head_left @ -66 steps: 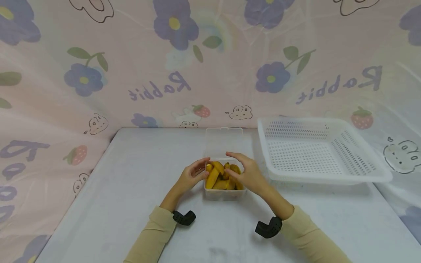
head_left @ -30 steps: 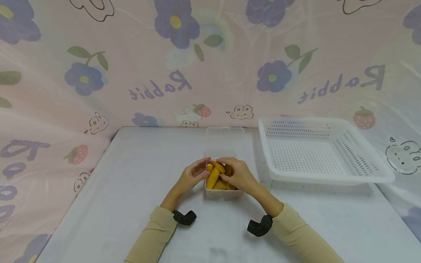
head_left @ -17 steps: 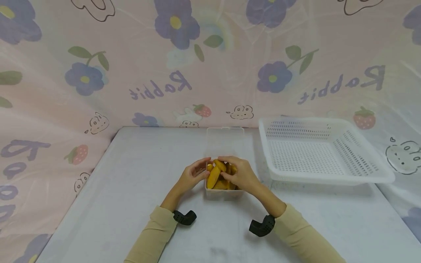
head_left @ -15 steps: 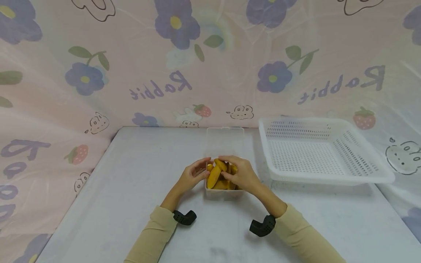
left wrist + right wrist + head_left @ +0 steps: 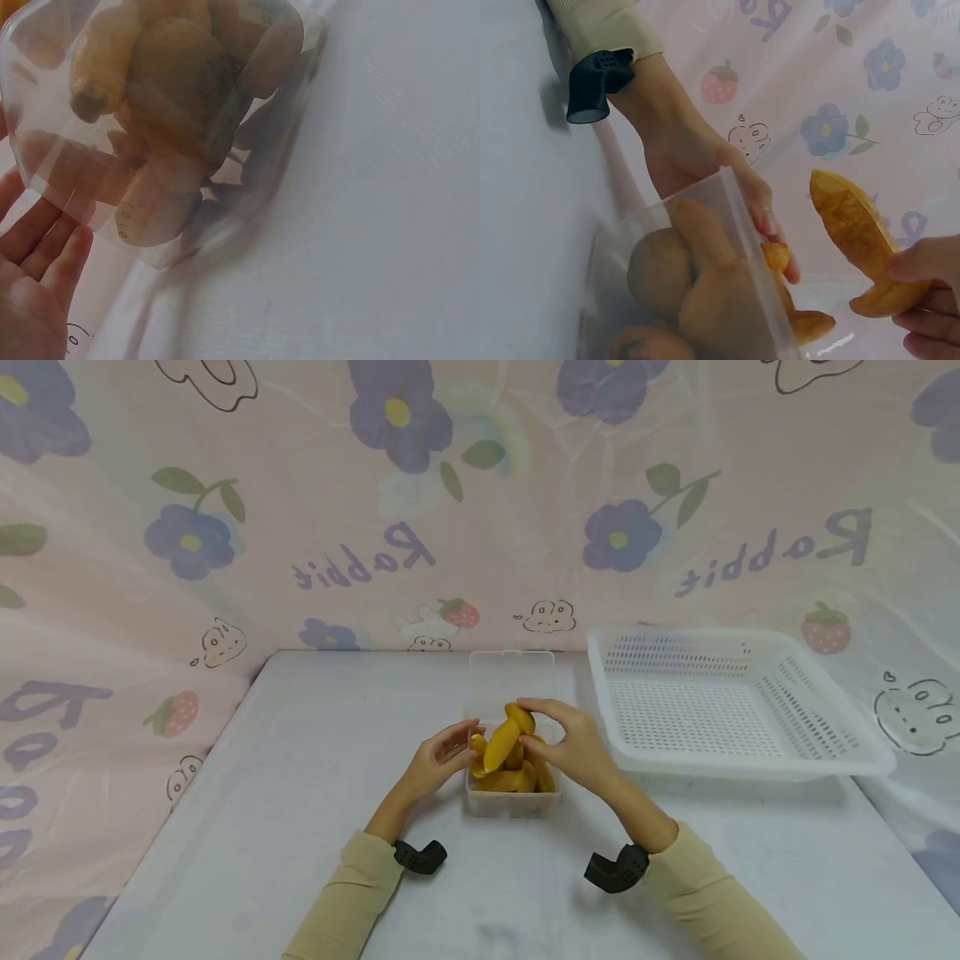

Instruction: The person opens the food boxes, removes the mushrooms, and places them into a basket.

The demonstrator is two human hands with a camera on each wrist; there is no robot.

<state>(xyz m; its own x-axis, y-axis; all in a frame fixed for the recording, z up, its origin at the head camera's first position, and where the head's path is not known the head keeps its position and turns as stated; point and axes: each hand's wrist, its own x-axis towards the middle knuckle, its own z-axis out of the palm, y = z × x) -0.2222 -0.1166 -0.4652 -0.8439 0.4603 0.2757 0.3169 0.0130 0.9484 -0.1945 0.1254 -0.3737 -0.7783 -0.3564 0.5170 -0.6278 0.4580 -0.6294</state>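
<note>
In the head view, my right hand (image 5: 576,750) pinches a yellow mushroom (image 5: 502,743) by its cap, the stem slanting down to the left over the clear plastic box (image 5: 510,807). Several more yellow mushrooms (image 5: 498,782) lie heaped in that box. My left hand (image 5: 435,762) rests against the box's left side, fingertips at the rim. Straight fingers (image 5: 69,259) touch the outer wall in the left wrist view. The right wrist view shows the held mushroom (image 5: 855,232) raised beyond the box rim, thumb on it.
The box's clear lid (image 5: 512,683) lies folded back behind it. A large white perforated basket (image 5: 750,766) stands to the right on the white table (image 5: 315,843). Printed cloth (image 5: 300,468) hangs behind the table and along its sides.
My right hand reached into the heap, took hold of a mushroom by its cap and lifted it up and to the right. The left hand has stayed at the box.
</note>
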